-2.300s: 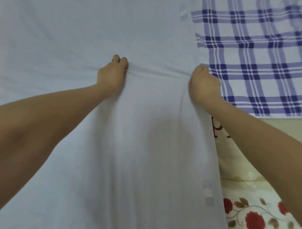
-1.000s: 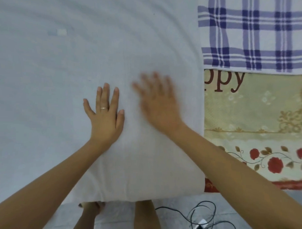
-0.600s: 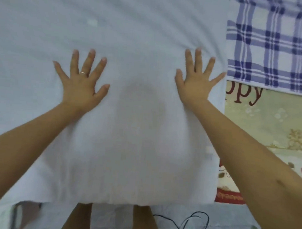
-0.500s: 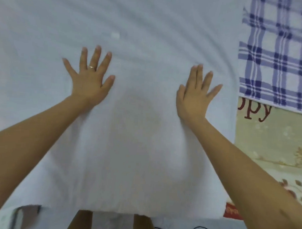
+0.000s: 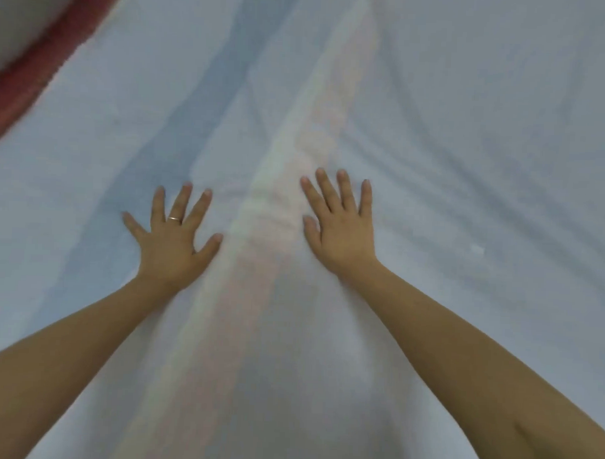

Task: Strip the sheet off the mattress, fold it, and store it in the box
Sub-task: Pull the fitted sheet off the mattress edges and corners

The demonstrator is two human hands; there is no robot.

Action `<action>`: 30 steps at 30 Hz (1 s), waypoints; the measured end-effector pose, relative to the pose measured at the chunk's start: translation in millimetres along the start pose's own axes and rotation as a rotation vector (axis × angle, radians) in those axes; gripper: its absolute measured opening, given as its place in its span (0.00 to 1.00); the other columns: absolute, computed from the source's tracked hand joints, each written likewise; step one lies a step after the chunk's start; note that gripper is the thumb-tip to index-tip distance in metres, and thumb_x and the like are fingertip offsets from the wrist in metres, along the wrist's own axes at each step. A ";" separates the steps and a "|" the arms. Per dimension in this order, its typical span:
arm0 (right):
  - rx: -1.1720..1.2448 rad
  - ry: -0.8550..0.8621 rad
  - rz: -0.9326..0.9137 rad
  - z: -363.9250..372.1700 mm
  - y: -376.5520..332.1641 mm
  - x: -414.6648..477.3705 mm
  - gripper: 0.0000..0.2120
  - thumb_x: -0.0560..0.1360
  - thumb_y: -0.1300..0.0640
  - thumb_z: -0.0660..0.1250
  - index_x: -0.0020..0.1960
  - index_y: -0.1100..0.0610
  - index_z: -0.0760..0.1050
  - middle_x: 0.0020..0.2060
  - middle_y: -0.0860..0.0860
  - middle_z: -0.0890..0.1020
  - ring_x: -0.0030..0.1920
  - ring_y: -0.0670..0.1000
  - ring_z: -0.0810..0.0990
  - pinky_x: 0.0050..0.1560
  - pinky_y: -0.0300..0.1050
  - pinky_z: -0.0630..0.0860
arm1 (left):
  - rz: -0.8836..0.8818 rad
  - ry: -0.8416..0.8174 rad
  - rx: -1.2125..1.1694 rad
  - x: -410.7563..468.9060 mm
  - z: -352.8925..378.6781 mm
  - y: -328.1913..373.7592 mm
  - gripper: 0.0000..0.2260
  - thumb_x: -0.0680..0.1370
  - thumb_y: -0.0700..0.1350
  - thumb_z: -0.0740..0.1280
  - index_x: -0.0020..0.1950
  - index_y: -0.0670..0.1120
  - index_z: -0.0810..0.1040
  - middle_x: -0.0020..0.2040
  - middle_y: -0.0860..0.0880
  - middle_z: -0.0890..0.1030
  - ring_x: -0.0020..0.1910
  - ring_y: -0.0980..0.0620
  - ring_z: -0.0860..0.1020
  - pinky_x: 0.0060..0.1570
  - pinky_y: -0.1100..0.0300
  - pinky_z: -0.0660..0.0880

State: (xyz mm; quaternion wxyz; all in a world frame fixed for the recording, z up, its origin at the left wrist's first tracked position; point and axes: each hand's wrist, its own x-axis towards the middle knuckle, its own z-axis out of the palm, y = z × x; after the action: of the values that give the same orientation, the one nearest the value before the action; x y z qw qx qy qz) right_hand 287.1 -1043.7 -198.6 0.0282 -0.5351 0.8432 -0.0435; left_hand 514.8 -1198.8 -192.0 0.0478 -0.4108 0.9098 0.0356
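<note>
The pale white sheet (image 5: 469,132) fills nearly the whole head view, lying spread out with soft wrinkles at the right and a blurred lengthwise band down its middle. My left hand (image 5: 174,238) lies flat on it left of centre, fingers spread, a ring on one finger. My right hand (image 5: 342,227) lies flat on it right of centre, fingers straight. Neither hand holds any cloth. The box is not in view.
A red strip of edging (image 5: 29,72) shows at the top left corner, beyond the sheet's edge, with a grey surface (image 5: 17,16) past it. The picture is blurred by motion.
Both hands let go of the sheet's edge, then pressed flat and slid across the cloth. The view has swung left, so the plaid cloth and flowered mattress have left the frame.
</note>
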 end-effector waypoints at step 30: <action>0.023 0.033 0.401 0.6 24.8 382.1 0.32 0.75 0.45 0.46 0.78 0.50 0.49 0.77 0.46 0.52 0.77 0.51 0.51 0.72 0.65 0.42 | -0.279 0.171 -0.164 388.5 -41.4 -113.8 0.33 0.76 0.67 0.49 0.77 0.58 0.44 0.78 0.53 0.48 0.77 0.46 0.46 0.65 0.27 0.40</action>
State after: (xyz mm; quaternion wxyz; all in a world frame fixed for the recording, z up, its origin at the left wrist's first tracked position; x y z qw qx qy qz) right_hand 102.1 -1378.9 -202.3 0.0285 -0.3551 0.9327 -0.0557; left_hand 342.3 -1567.3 -198.9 -0.0590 -0.5370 0.8387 0.0679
